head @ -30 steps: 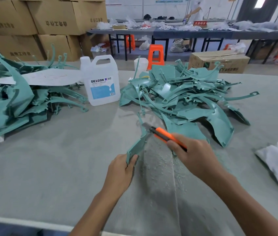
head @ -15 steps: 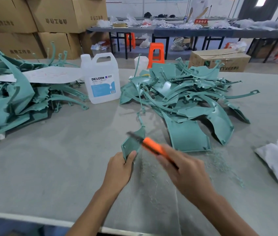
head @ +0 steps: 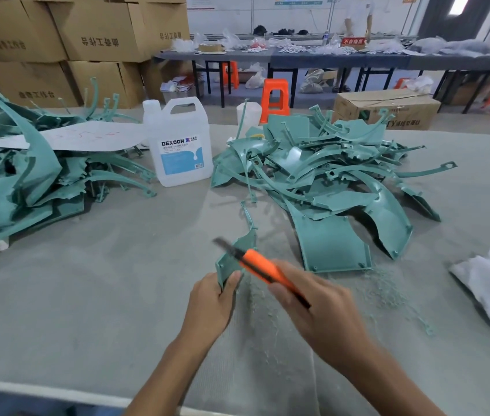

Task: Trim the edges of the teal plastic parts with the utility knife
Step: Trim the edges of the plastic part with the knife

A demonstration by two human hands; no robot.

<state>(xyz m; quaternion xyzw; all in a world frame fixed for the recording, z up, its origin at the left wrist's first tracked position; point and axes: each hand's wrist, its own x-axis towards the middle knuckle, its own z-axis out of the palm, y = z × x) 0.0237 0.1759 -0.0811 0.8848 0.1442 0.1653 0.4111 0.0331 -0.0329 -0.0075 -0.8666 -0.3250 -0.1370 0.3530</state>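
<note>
Teal part [head: 231, 259] gripped by left hand [head: 210, 304]; right hand [head: 321, 313] clenches utility knife [head: 255, 265], blade seemingly touching.

Bare table [head: 93, 295] lies open left of the hands (heaped teal parts [head: 321, 175] and a jug [head: 182, 145] block the far side).

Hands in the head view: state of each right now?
Left hand: closed on the teal plastic part, holding it up off the table.
Right hand: closed on the orange utility knife, blade at the part.

Stacked cardboard boxes [head: 93, 34] back left, long dark tables [head: 297, 57], orange stools [head: 274, 99] beyond.
</note>
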